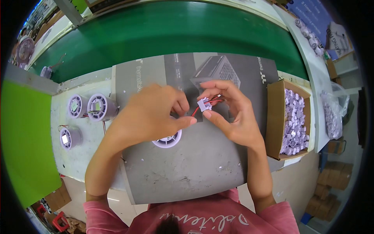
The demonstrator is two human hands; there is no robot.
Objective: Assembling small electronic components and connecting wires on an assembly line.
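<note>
White plastic boxy connector [203, 104] pinched in your right hand [238, 117]; thin red wire [195, 111] slants down-left toward your half-curled left hand [152, 111], hold unclear.

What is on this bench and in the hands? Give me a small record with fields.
Right hand: pinches a small pale plastic piece with thin wires
Left hand: thumb tip close to a red wire; grip unclear
Below left hand: round pale unit, partly hidden
Left tabletop: three similar round units
Under the hands: grey printed sheet
Right side: open cardboard box full of small pale pieces
</note>
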